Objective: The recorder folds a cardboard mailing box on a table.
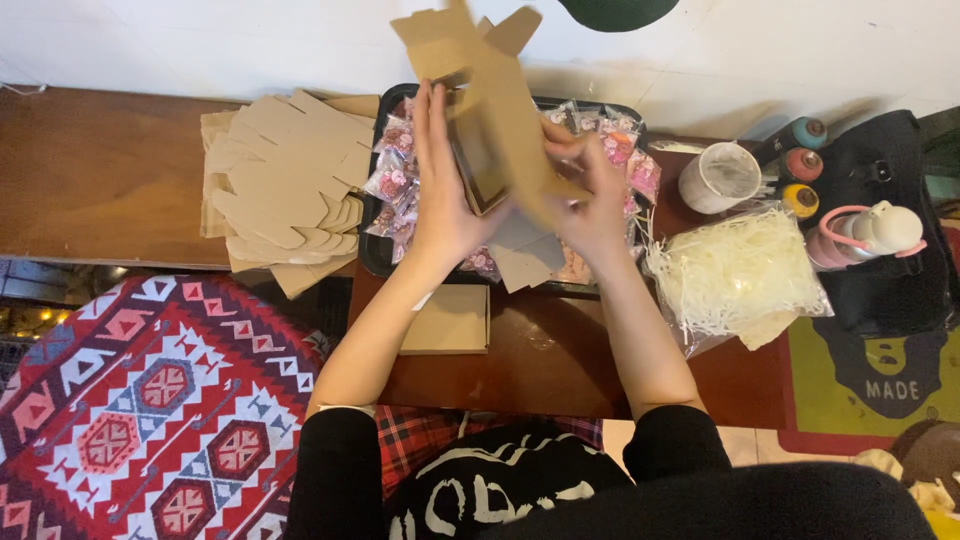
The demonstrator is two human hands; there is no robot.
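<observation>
Hands are working together: your left hand (447, 205) and right hand (592, 205) are both gripping the half-folded cardboard box (490, 110) above the tray (372, 255) of pink packets (392, 180).

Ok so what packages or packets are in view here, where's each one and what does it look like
Brown cardboard box: unfolded, held between left hand and right hand.
Flat box blanks: tan stack, left on the table.
Small clear packets: pink contents, in black tray.
Clear bag: cream paper shreds, right.
Closed box: small, brown, near edge.
</observation>
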